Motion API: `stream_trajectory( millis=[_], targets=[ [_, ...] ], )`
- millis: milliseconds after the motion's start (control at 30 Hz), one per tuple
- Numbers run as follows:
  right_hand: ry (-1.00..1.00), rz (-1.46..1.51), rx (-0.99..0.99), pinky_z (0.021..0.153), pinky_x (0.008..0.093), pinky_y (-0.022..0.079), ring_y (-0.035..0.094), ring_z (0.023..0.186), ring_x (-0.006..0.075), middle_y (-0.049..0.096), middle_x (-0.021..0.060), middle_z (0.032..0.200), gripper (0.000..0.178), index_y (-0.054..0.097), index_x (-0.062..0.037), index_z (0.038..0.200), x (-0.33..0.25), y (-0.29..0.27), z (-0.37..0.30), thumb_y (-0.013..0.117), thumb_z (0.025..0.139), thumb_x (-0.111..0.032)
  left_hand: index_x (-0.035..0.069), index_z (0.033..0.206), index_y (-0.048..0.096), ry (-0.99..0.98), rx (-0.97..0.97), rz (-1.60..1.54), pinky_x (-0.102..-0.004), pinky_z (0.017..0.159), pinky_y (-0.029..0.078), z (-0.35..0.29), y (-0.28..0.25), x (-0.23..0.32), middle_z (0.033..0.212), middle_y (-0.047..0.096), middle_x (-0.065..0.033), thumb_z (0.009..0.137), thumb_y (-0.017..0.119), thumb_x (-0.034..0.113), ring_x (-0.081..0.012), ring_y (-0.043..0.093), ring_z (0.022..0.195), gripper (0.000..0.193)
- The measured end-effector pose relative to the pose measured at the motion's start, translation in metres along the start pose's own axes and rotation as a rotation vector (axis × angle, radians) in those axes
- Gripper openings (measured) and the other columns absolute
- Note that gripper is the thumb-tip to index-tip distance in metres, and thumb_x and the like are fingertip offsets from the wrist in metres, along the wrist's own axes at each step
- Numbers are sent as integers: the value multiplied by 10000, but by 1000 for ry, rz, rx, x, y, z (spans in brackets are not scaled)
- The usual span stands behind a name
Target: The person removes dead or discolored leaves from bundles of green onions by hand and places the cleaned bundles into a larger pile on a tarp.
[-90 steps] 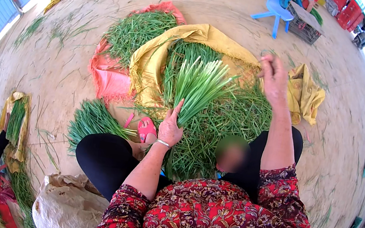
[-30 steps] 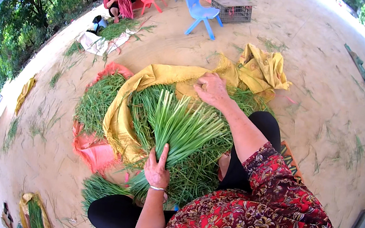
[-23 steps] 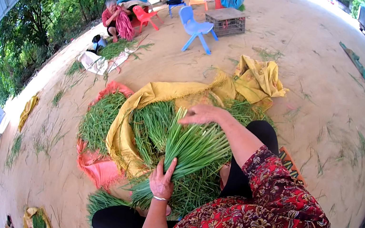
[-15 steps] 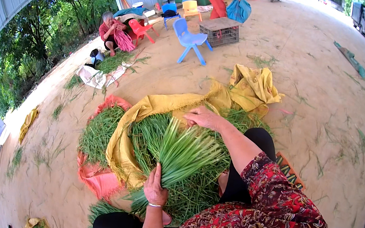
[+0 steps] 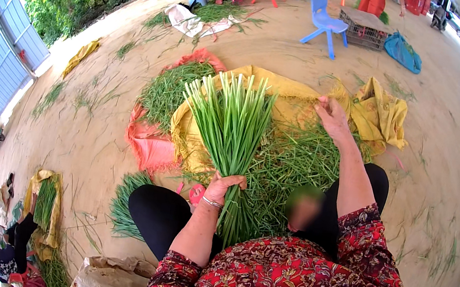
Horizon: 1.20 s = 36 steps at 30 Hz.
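My left hand (image 5: 222, 189) is closed around the lower half of a big bunch of chives (image 5: 232, 125). The bunch stands upright, its pale cut ends fanning out at the top and its green leaves hanging below my fist. To the right, apart from the bunch, my right hand (image 5: 333, 119) is raised over the edge of a yellow woven sack (image 5: 295, 97). Its fingers are pinched together; what they hold, if anything, is too small to make out. Beneath both hands lies a heap of loose chives (image 5: 300, 161), spread on the sack between my knees.
A pink sack (image 5: 150, 145) with more greens lies at the left, and another pile of chives (image 5: 128, 205) sits by my left knee. A whitish sack (image 5: 110, 278) is at lower left. Farther off are a blue chair (image 5: 325, 19), a wire crate (image 5: 365, 32) and people at work.
My left hand has turned the bunch from leaning right to upright. My right hand has left the pale ends and moved right. The view has shifted, bringing a person at lower left into sight.
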State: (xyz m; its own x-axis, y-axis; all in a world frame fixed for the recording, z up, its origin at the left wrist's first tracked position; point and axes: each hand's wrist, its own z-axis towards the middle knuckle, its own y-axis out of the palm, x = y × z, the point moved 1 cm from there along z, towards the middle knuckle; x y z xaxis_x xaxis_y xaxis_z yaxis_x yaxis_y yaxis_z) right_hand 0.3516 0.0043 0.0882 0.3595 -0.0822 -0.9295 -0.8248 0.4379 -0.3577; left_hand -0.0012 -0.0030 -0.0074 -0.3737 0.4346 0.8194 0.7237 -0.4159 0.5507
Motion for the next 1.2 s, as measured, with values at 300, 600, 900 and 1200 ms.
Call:
stream_trajectory(
  millis=[300,600,900,1200],
  targets=[
    [364,621,-164,1004,468,400,481,1208,259,473,162,1350,816,399,-41,1410,1,40,0,599,873,-621,-4,1150,533,-18,-279,-69,-320,598,367,-9,14,5,695,519,-70,769,703,135,-176,469,637,440],
    [-758,-673,223,1042,398,356,519,1116,251,563,81,1136,698,507,-63,1302,-62,36,-16,734,802,-494,-19,1271,469,-107,-463,-46,-301,562,325,-18,26,12,652,458,-38,761,702,158,-146,404,578,588],
    [-251,109,-281,729,282,449,574,789,110,612,23,836,469,620,-56,1209,-65,30,-19,751,839,-313,-75,1376,386,-180,-564,-181,-282,561,294,-23,28,10,670,446,-8,754,692,148,-127,385,573,728],
    [-93,142,-289,711,264,467,599,789,92,670,22,875,208,663,-61,1004,-80,24,-32,717,862,-203,-45,1341,407,-180,-538,-137,-273,543,289,-20,25,4,684,442,9,747,719,203,-103,378,556,716]
  ],
)
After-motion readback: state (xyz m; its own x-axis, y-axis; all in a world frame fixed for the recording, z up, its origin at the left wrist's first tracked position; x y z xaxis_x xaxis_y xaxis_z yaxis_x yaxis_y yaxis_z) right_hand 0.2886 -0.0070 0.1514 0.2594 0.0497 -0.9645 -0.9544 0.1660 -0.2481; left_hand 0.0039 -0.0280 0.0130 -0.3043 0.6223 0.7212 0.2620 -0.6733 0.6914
